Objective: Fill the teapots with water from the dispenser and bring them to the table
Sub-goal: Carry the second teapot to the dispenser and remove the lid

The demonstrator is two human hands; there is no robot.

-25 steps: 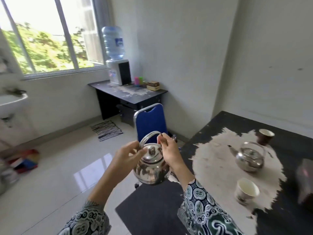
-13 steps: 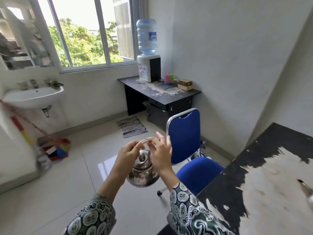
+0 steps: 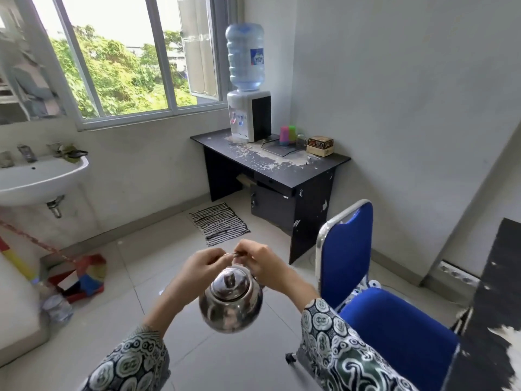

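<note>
A round steel teapot [image 3: 230, 301] with its lid on hangs in front of me over the tiled floor. My left hand [image 3: 201, 265] and my right hand [image 3: 260, 263] both pinch the thin wire handle at its top. The water dispenser [image 3: 249, 114], white with a blue bottle on it, stands on the far black desk [image 3: 282, 162] by the window, well beyond the teapot. Only a worn black corner of the table [image 3: 496, 320] shows at the right edge; the other teapot is out of view.
A blue chair [image 3: 375, 300] stands right of my arms, between me and the desk. A striped mat [image 3: 219, 223] lies before the desk. A wall sink [image 3: 39, 176] and a red-and-blue dustpan [image 3: 81, 275] are on the left. Coloured cups [image 3: 288, 134] and a box [image 3: 320, 145] sit beside the dispenser.
My view has swung left, away from the table and toward the dispenser desk, which now looks closer. Both hands have kept hold of the teapot's handle, carrying it along.
</note>
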